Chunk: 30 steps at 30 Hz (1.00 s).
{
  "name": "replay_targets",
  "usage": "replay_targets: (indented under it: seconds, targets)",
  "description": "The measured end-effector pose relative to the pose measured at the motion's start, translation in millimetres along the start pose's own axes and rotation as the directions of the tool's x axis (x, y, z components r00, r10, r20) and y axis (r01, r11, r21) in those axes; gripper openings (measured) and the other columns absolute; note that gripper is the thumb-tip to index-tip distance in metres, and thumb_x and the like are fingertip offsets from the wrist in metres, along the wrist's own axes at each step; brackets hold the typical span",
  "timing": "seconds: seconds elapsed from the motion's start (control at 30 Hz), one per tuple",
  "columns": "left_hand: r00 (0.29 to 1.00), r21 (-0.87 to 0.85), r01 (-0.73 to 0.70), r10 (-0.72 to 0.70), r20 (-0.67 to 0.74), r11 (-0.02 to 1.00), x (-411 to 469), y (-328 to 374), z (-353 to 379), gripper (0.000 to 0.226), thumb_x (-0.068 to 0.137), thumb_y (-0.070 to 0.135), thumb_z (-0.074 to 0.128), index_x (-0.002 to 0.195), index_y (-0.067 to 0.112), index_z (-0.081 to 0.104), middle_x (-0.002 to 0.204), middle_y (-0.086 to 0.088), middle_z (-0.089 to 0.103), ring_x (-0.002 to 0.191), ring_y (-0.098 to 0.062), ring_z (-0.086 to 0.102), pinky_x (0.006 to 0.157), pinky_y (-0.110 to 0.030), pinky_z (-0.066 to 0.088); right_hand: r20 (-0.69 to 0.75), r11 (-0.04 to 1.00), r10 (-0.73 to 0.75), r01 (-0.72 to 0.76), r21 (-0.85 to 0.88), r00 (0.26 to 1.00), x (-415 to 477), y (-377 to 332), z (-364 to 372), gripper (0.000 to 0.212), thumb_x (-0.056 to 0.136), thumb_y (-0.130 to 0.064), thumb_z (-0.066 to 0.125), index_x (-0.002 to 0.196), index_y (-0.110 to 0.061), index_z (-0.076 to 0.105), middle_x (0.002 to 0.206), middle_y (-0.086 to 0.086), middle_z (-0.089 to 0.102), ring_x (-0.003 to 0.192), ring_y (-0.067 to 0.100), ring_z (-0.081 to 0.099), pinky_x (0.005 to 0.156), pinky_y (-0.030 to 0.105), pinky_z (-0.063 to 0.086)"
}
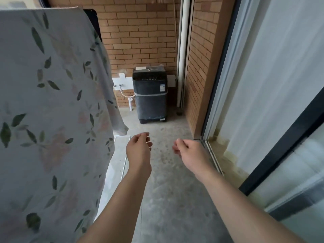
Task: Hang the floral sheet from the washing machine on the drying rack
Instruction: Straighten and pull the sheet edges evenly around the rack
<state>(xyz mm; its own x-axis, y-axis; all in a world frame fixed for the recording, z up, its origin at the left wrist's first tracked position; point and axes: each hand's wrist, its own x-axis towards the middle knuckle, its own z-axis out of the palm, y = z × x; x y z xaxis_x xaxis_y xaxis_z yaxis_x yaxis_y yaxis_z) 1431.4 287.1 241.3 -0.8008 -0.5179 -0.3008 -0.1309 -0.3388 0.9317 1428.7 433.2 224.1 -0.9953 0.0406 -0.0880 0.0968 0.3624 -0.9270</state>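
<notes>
— Sheet up?
— The floral sheet (52, 102) hangs draped on my left; left hand (139, 146) and right hand (187, 149) loosely curled, holding nothing.
— Risk?
— Uneven drape could slide, I'd judge; its corner may drag the floor (175, 190).

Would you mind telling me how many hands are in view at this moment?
2. The left hand hangs beside the floral sheet; the right hand is nearer the sliding door. Both hold nothing.
</notes>
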Motion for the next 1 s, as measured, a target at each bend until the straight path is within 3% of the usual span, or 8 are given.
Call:
replay_targets:
  seconds: [0.23, 0.37, 0.43, 0.6, 0.73, 1.0]
  targets:
    - [0.994, 0.004, -0.050, 0.051, -0.095, 0.999, 77, 4, 111, 0.015, 0.094, 0.014, 0.055, 0.095, 0.012, 0.070, 0.086, -0.003, 0.063, 0.072, -0.018, 0.056, 0.066, -0.027, 0.045, 0.095, 0.997, -0.073, 0.073, 0.005, 0.993, 154, -3, -46, 0.032, 0.102, -0.038, 0.047, 0.103, -0.018, 0.073, 0.096, -0.006, 0.075, 0.089, 0.012, 0.071, 0.089, 0.041, 0.057]
    - [0.980, -0.007, -0.107, 0.104, -0.169, 0.994, 121, 29, 171, 0.012, 0.093, 0.015, 0.058, 0.092, 0.013, 0.070, 0.085, -0.005, 0.063, 0.070, -0.019, 0.056, 0.066, -0.028, 0.045, 0.171, 0.992, -0.111, 0.119, -0.032, 0.979, 248, -21, -70, 0.034, 0.100, -0.039, 0.048, 0.077, -0.025, 0.068, 0.089, -0.004, 0.075, 0.088, 0.017, 0.071, 0.087, 0.044, 0.056]
    - [0.969, 0.000, -0.130, 0.127, -0.211, 0.992, 140, 37, 194, 0.013, 0.094, 0.016, 0.058, 0.095, 0.011, 0.071, 0.085, -0.005, 0.064, 0.071, -0.020, 0.056, 0.068, -0.029, 0.046, 0.201, 0.989, -0.132, 0.141, -0.033, 0.971, 289, -30, -71, 0.036, 0.100, -0.038, 0.049, 0.074, -0.023, 0.069, 0.087, -0.003, 0.075, 0.087, 0.019, 0.070, 0.087, 0.048, 0.055]
    - [0.946, 0.000, -0.154, 0.148, -0.287, 0.988, 208, 53, 241, 0.011, 0.095, 0.014, 0.059, 0.093, 0.013, 0.070, 0.082, -0.004, 0.063, 0.070, -0.018, 0.056, 0.069, -0.030, 0.045, 0.318, 0.987, -0.140, 0.157, -0.029, 0.938, 387, -54, -44, 0.036, 0.101, -0.036, 0.048, 0.098, -0.013, 0.074, 0.094, 0.000, 0.074, 0.089, 0.018, 0.069, 0.088, 0.044, 0.056]
    - [0.923, 0.009, -0.207, 0.198, -0.331, 0.978, 294, 63, 265, 0.012, 0.095, 0.012, 0.057, 0.092, 0.015, 0.069, 0.079, -0.003, 0.062, 0.068, -0.016, 0.054, 0.068, -0.029, 0.045, 0.374, 0.977, -0.181, 0.210, -0.038, 0.909, 479, -64, -11, 0.035, 0.100, -0.033, 0.050, 0.090, -0.011, 0.075, 0.089, -0.002, 0.074, 0.087, 0.019, 0.070, 0.086, 0.045, 0.056]
    - [0.919, 0.026, -0.174, 0.172, -0.354, 0.984, 491, 103, 323, 0.015, 0.092, 0.010, 0.058, 0.101, 0.013, 0.070, 0.087, -0.003, 0.066, 0.073, -0.016, 0.059, 0.063, -0.026, 0.045, 0.417, 0.975, -0.163, 0.210, -0.068, 0.894, 661, -109, 43, 0.032, 0.102, -0.034, 0.048, 0.101, -0.015, 0.074, 0.094, -0.005, 0.073, 0.091, 0.012, 0.067, 0.090, 0.038, 0.055]
